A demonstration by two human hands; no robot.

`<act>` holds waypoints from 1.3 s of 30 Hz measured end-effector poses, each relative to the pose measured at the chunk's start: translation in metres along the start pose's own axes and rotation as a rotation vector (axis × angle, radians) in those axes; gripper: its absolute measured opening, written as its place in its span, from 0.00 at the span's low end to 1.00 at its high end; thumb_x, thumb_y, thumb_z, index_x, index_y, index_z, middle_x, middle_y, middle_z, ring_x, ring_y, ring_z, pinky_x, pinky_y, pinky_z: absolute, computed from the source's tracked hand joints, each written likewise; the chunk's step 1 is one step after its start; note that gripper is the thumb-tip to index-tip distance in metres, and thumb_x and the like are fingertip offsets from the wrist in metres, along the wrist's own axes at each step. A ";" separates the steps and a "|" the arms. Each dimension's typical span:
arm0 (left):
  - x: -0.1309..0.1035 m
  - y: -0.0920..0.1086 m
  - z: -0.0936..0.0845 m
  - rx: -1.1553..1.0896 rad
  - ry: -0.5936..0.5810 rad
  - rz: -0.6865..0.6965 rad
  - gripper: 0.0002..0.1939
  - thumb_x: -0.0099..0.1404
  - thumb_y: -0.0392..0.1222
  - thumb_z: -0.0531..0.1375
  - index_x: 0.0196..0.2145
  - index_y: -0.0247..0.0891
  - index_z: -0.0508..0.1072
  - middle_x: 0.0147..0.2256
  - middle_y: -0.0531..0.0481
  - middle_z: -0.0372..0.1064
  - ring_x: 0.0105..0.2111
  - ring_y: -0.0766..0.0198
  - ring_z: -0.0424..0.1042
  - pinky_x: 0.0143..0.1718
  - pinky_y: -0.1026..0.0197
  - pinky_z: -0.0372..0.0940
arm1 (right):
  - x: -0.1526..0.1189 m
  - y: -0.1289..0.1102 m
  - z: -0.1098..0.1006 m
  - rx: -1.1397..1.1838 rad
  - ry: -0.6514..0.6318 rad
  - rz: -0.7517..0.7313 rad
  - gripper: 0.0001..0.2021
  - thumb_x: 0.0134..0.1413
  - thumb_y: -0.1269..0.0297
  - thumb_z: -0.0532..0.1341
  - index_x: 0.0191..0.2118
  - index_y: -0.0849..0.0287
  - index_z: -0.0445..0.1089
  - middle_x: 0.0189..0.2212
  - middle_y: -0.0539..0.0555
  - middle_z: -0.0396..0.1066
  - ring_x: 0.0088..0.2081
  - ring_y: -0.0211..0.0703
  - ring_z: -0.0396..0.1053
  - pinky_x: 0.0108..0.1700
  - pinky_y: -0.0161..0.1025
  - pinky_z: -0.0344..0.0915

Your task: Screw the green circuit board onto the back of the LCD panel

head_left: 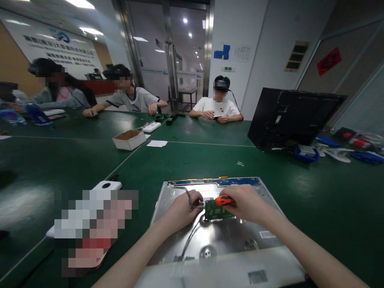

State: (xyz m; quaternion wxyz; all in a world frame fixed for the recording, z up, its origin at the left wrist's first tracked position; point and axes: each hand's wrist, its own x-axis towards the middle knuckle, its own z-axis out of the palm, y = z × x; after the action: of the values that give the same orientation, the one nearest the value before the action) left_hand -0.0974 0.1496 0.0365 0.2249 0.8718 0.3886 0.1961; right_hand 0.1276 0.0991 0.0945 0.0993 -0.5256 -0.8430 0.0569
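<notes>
**One green circuit board [212, 212] over one metal panel [223, 237]**

The circuit board is between the two hands: its left edge is just beside the fingers of the left hand [186, 207], and its right part goes under the right hand [246, 203]. The right hand is closed around one orange tool [224, 200]. The left hand has curled fingers at a grey cable [189, 196]; I cannot tell if it grips this. Farther on the green surface [198, 160] stands one box [130, 142]. Three people [217, 107] sit beyond.
</notes>
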 end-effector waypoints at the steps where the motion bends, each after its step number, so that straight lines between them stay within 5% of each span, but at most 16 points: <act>1: 0.000 0.000 0.000 -0.002 -0.002 0.001 0.04 0.60 0.33 0.57 0.33 0.38 0.70 0.30 0.51 0.69 0.31 0.61 0.67 0.31 0.63 0.59 | 0.001 0.000 -0.001 0.005 -0.005 0.006 0.06 0.50 0.71 0.64 0.36 0.57 0.73 0.33 0.53 0.76 0.33 0.44 0.71 0.32 0.37 0.52; 11: 0.001 0.002 -0.004 0.047 -0.045 0.003 0.04 0.59 0.34 0.59 0.34 0.38 0.71 0.31 0.50 0.69 0.32 0.60 0.67 0.33 0.62 0.60 | -0.021 -0.017 -0.019 0.045 -0.150 -0.069 0.03 0.50 0.68 0.64 0.33 0.57 0.72 0.28 0.50 0.74 0.29 0.41 0.67 0.29 0.36 0.49; 21: -0.001 0.005 -0.005 0.072 -0.044 0.023 0.02 0.61 0.34 0.59 0.34 0.38 0.71 0.33 0.49 0.71 0.32 0.59 0.69 0.34 0.61 0.61 | -0.049 -0.034 0.021 -0.075 -0.292 -0.198 0.04 0.54 0.67 0.60 0.37 0.57 0.69 0.32 0.52 0.76 0.27 0.42 0.69 0.24 0.39 0.41; 27: -0.001 0.003 -0.004 0.078 -0.046 0.014 0.01 0.62 0.35 0.59 0.33 0.37 0.71 0.33 0.49 0.70 0.32 0.60 0.69 0.33 0.62 0.60 | -0.049 -0.029 0.014 -0.001 -0.246 -0.169 0.05 0.52 0.68 0.61 0.36 0.56 0.70 0.31 0.50 0.76 0.28 0.41 0.70 0.26 0.38 0.46; 32: -0.001 0.004 -0.004 0.078 -0.047 0.019 0.02 0.61 0.35 0.59 0.33 0.37 0.71 0.33 0.49 0.70 0.33 0.60 0.69 0.33 0.62 0.60 | -0.041 -0.023 0.017 0.025 -0.186 -0.109 0.14 0.50 0.68 0.63 0.45 0.54 0.72 0.33 0.51 0.78 0.32 0.45 0.73 0.29 0.39 0.51; 39: 0.000 0.002 -0.003 0.062 -0.047 0.028 0.02 0.61 0.34 0.59 0.33 0.37 0.71 0.33 0.49 0.70 0.32 0.60 0.68 0.32 0.62 0.59 | -0.037 -0.031 0.011 0.141 -0.103 -0.195 0.14 0.49 0.71 0.64 0.44 0.55 0.73 0.39 0.54 0.76 0.35 0.44 0.72 0.31 0.37 0.57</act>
State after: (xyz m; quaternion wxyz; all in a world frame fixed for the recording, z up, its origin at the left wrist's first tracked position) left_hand -0.0979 0.1488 0.0401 0.2038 0.8880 0.3771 0.1666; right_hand 0.1138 0.0526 0.0856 0.0977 -0.4290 -0.8881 0.1331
